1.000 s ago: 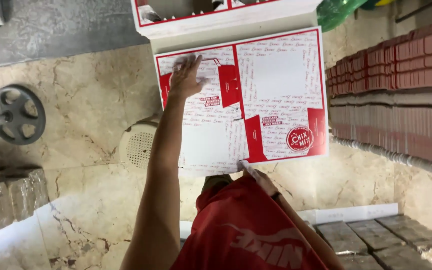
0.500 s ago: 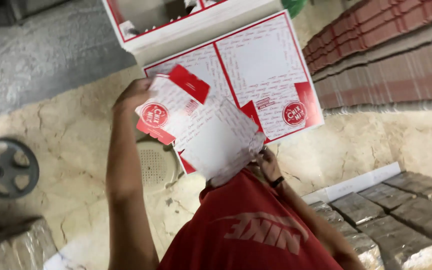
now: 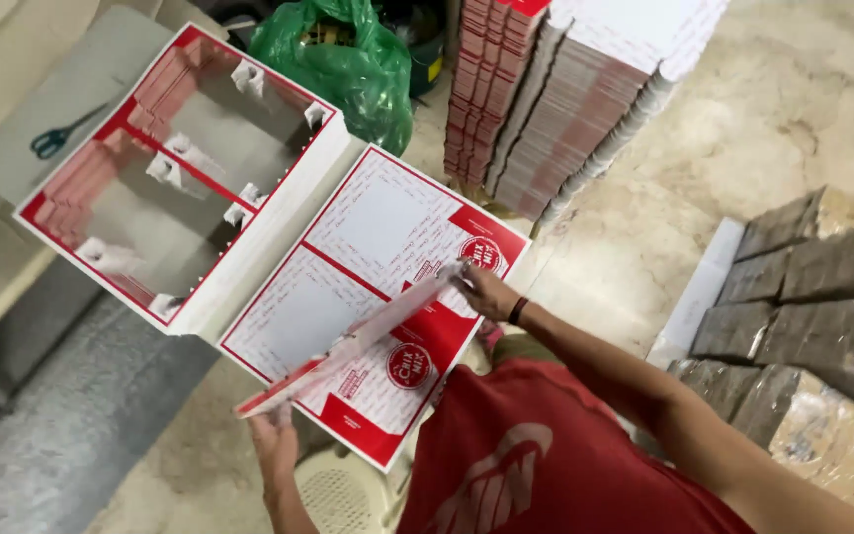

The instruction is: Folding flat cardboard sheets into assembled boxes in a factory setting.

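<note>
Hands (image 3: pixel 274 435) (image 3: pixel 484 293) at opposite edges of lifted carton sheet (image 3: pixel 353 341).

Left hand (image 3: pixel 274 435) grips the near end of a flat red-and-white carton blank (image 3: pixel 348 346), right hand (image 3: pixel 481 294) pinches its far end; blank is tilted edge-on, lifted above the stack of flat blanks (image 3: pixel 368 237) just beyond both hands. Further out past the left hand: taller stack of cut-out sheets (image 3: pixel 165 178), scissors (image 3: pixel 61 136) beyond it. Green plastic bag (image 3: pixel 333 59) and upright bundles of folded cartons (image 3: pixel 555 89) well beyond the right hand.
</note>
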